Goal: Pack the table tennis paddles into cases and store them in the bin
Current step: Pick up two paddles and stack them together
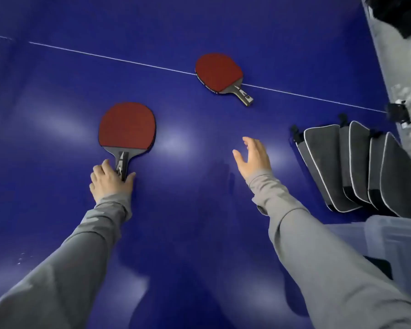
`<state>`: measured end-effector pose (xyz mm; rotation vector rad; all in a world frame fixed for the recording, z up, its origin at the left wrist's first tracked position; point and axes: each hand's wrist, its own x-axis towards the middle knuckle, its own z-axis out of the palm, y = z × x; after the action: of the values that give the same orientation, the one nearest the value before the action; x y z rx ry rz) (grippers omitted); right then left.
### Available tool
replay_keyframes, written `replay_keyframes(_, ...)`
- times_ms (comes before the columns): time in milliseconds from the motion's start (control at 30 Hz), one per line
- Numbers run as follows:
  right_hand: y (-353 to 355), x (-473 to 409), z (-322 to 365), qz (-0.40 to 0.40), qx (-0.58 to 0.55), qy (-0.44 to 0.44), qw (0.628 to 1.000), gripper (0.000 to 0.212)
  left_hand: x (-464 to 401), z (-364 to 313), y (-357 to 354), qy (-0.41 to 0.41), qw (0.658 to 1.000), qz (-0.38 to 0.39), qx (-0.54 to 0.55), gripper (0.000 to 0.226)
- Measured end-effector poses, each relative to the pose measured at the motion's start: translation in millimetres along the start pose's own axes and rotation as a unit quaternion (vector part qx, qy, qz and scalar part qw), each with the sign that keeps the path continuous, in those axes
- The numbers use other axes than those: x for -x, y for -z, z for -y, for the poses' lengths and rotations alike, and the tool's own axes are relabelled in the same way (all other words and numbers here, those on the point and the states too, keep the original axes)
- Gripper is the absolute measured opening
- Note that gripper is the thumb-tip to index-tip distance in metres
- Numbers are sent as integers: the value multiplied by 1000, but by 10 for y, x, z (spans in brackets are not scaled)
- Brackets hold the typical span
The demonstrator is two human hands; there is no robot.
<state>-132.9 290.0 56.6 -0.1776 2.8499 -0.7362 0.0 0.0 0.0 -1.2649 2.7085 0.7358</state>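
Two red-faced paddles lie flat on the blue table tennis table [57,79]. The near paddle [127,126] is at centre left, handle pointing toward me. My left hand [109,180] is at the end of that handle, with fingers on one side and thumb on the other. The far paddle [218,73] lies across the white centre line, untouched. My right hand [253,156] hovers open above the table, fingers spread, holding nothing. Three grey cases [356,167] with white piping lie overlapped at the right. A clear plastic bin [394,236] stands at lower right.
A grey net post and clamp [398,115] run along the right edge behind the cases. The white line [105,57] crosses the table from left to right. Something dark lies inside the bin.
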Motion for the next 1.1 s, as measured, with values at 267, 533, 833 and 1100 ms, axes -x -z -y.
replay_keyframes(267, -315, -335, 25, -17, -14, -24, 999, 44, -249, -51, -115, 75, 995, 22, 70, 39)
replay_keyframes(533, -427, -855, -83, -68, -16, -20, 997, 46, -175, -318, -216, 121, 972, 42, 194, 24)
replay_keyframes(833, -399, -1911, -197, -138, 54, -68, 987, 59, -187, -720, -404, 101, 964, 4, 246, 23)
replay_keyframes(1100, -497, -2219, -380, -144, 140, -84, 976, 49, -144, -885, -538, 118, 956, -14, 267, 23)
